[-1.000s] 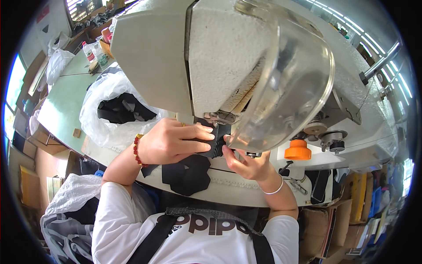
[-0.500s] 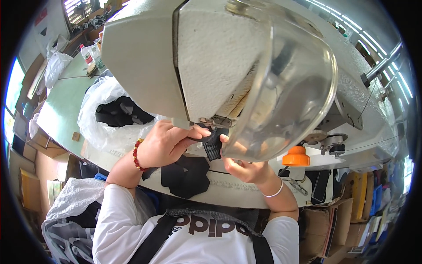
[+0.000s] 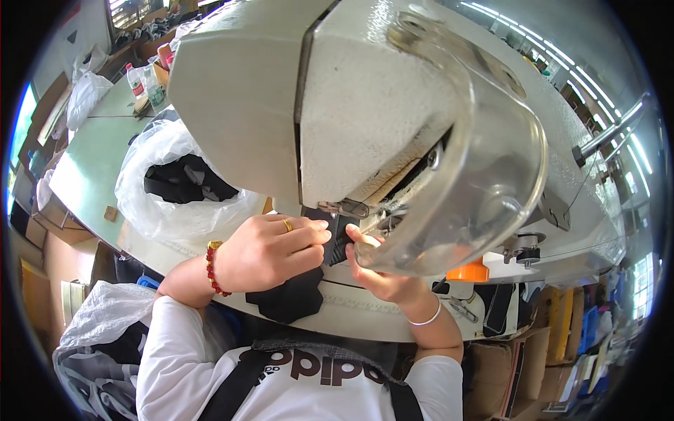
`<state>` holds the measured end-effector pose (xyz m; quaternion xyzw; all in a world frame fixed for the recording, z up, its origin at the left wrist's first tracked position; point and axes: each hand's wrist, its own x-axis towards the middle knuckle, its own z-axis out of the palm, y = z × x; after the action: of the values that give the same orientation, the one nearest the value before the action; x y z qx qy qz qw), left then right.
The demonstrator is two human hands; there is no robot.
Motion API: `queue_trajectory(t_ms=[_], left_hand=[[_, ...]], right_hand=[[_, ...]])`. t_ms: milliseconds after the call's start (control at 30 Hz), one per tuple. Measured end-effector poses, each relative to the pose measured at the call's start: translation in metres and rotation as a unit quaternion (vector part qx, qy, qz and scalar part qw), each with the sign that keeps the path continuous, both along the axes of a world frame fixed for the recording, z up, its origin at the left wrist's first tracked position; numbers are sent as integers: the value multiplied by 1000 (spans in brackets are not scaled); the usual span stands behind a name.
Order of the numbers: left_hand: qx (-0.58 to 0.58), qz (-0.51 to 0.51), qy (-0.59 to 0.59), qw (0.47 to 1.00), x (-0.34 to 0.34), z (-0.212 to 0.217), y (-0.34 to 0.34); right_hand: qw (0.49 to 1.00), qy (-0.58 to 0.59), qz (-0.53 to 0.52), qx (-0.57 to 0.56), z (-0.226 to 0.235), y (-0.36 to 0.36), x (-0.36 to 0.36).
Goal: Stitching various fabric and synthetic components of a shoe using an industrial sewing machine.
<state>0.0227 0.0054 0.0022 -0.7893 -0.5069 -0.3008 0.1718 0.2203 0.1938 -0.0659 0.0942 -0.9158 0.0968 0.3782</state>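
While my right hand (image 3: 382, 275) holds the cloth (image 3: 338, 243) under the machine (image 3: 379, 105), my left hand (image 3: 268, 251) curls at its left edge; whether that one pinches, I cannot tell. Probably I'm aligning for stitching; next calls for flat, steady guiding.

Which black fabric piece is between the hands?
The fabric piece under the machine head, between left hand and right hand; another piece lies nearer the torso; more black cloth sits in the white bag.
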Motion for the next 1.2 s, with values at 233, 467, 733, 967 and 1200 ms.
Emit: queue_trajectory(t_ms=[233,467,733,967,1200], left_hand=[[-20,13,18,1000,-4,-4,0],[5,26,-7,1000,-7,2,1],[12,38,28,999,-8,16,3],[44,55,6,998,1,25,3],[66,23,-40,997,-9,14,4]], right_hand=[[994,-11,-8,105,-7,8,1],[794,38,-177,580,-69,38,8],[366,82,-343,861,-139,58,17],[686,46,-260,678,-69,35,11],[997,-44,43,47,-16,12,-6]])
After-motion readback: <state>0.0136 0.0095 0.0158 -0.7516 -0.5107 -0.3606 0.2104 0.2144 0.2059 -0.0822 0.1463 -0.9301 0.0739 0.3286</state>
